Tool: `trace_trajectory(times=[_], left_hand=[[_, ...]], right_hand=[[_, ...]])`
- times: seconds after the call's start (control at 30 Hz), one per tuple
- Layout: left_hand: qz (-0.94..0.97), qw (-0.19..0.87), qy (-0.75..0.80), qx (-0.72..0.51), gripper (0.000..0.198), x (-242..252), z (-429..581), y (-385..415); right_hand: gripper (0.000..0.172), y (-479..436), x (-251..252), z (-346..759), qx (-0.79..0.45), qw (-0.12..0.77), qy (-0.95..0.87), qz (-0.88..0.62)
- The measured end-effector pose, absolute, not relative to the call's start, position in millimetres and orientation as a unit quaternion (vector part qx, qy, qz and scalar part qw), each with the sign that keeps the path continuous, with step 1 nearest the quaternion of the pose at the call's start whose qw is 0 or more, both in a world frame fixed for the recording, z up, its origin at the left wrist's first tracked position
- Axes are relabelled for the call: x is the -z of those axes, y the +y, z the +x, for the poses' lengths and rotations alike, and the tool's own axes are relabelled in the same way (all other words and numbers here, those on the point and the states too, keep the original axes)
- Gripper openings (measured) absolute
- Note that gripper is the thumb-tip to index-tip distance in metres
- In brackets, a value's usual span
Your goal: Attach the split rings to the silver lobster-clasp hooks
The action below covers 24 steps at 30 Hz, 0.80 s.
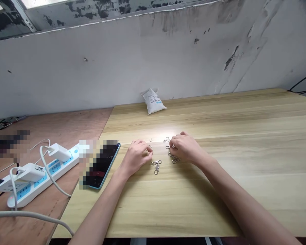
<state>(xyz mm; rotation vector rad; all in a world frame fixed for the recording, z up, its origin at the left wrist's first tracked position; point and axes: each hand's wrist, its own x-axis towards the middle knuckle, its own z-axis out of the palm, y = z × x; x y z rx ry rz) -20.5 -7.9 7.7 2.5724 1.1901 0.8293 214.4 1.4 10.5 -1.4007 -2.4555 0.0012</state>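
Observation:
My left hand (137,157) rests low over the wooden table, thumb and forefinger pinched together. Whatever is between those fingertips is too small to make out. Small metal rings (150,140) lie just beyond it, one partly hidden by the fingers. Several silver swivel clasps (156,166) are bunched to the right of its thumb. Across a narrow gap, my right hand (184,147) is curled with its fingertips down among more silver clasps (173,159). Its fingers cover part of that group, so what they grip is hidden.
A white labelled packet (154,101) sits by the wall. Left of my hands lies a phone (105,166), its surroundings pixelated. Farther left, a white power strip (48,175) with plugged-in chargers and cables (33,215) stands on a reddish-brown board (84,124) beside the light wooden tabletop (239,136).

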Motion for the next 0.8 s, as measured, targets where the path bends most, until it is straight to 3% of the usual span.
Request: trace_trajectory(times=[0.27,0.5,0.67,0.8], left_hand=[[0.851,0.126,0.394,-0.323,0.013,0,-21,-5],[0.860,0.104,0.395,-0.306,0.010,-1,-21,-6],[0.863,0.114,0.390,-0.301,0.009,-7,-19,-9],[0.858,0.152,0.380,-0.311,0.006,-11,-17,-10]], right_hand=[[0.020,-8,-17,207,-0.120,0.147,-0.837,-0.514],[0.022,-15,-16,202,-0.084,0.153,-0.855,-0.489],[0.019,-17,-13,194,-0.144,0.225,-0.837,-0.477],[0.015,-17,-9,189,-0.313,0.314,-0.769,-0.461]])
